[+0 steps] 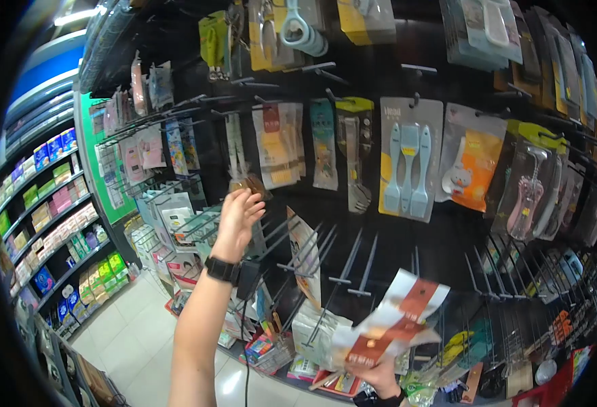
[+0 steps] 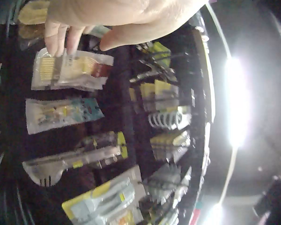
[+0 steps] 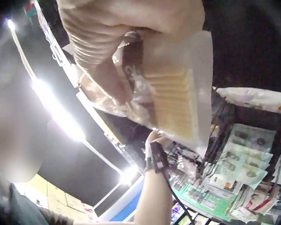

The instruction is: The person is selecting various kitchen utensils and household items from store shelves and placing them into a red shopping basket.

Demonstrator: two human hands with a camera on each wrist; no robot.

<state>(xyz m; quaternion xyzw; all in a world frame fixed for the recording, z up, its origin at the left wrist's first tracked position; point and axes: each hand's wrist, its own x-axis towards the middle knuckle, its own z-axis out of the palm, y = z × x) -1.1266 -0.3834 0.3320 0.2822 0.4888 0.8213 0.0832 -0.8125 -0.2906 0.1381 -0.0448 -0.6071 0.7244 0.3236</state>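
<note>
My left hand (image 1: pixel 239 218) is raised at the hanging display, fingers loosely bent and thumb apart. Its fingertips overlap the brown lower end of a long-handled utensil (image 1: pixel 236 146) in the head view. Beside it hangs a clear packet (image 1: pixel 279 142) with yellowish sticks and a red-brown label; in the left wrist view the fingers (image 2: pixel 56 40) overlap this packet's edge. Low on the right, my right hand (image 1: pixel 380 376) grips clear packets (image 1: pixel 407 305) with red-brown bands. The right wrist view shows thumb and fingers pinching them, with yellowish sticks (image 3: pixel 171 98) inside.
Carded blue brushes (image 1: pixel 410 159), a packaged fork (image 1: pixel 358 163) and other utensils hang on the black wall. Bare metal hooks (image 1: pixel 356 264) stick out below them. Baskets of goods (image 1: pixel 271 349) stand low down. At left, stocked shelves (image 1: pixel 54 224) rise beyond the tiled floor (image 1: pixel 125 325).
</note>
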